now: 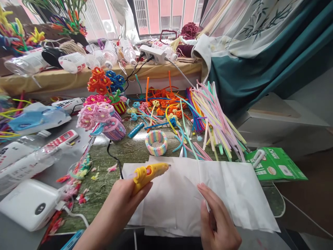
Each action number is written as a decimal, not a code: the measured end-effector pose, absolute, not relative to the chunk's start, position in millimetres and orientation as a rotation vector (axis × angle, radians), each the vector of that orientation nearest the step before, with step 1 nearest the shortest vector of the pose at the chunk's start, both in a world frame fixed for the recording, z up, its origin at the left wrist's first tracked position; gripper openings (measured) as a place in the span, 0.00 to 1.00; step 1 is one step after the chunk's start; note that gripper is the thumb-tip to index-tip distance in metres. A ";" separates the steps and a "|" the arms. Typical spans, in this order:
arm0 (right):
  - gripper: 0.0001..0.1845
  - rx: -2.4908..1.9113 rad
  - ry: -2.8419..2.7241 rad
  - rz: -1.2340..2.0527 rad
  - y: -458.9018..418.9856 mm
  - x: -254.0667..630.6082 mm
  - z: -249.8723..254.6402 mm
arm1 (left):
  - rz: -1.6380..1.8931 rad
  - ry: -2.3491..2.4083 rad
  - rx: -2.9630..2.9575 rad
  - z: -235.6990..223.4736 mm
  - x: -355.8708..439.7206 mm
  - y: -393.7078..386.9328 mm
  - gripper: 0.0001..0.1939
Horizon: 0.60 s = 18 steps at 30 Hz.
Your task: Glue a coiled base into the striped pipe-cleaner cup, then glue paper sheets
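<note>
My left hand (pixel 125 198) is wrapped round a yellow hot glue gun (pixel 149 173), its metal nozzle pointing right above white paper sheets (pixel 161 205). My right hand (pixel 217 218) is closed over the right part of the sheets, thumb near the fingers. A pale green pipe cleaner (pixel 188 133) runs down from the pile into this pinch; its lower part hardly stands out from the paper. Just beyond the sheets sits a round, pastel-striped pot (pixel 156 143), open at the top. A blue glittery stick (pixel 136 130) lies left of it.
Pipe-cleaner flowers in a striped pot (pixel 114 128) stand at the back left. Loose pipe cleaners (pixel 215 118) are heaped at the back right. A green carton (pixel 279 163) lies right, a white power bank (pixel 31 205) left. Plastic bottles and a power strip (pixel 152 53) line the sill.
</note>
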State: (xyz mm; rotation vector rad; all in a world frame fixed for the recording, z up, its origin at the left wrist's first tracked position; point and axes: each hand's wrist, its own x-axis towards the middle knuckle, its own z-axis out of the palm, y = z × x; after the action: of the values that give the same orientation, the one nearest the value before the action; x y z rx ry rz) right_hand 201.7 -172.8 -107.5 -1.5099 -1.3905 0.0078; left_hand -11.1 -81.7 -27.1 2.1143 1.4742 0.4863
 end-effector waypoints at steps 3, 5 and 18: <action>0.16 -1.493 -1.392 -0.001 -172.3 201.7 -107.9 | 0.517 1.475 2.131 -27.3 -10.2 -81.7 0.20; 0.16 -1.477 -1.396 -0.002 -171.8 201.8 -108.2 | 0.523 1.477 2.124 -27.7 -9.8 -82.2 0.21; 0.15 -1.456 -1.412 -0.014 -171.9 202.9 -109.7 | 0.417 1.490 2.046 -23.7 -10.9 -88.8 0.22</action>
State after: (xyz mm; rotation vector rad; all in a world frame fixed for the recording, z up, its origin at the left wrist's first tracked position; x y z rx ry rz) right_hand 202.9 -171.9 -109.7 -1.4557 -1.4115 -0.0142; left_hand -10.9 -88.8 -23.7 2.0463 1.4896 0.4175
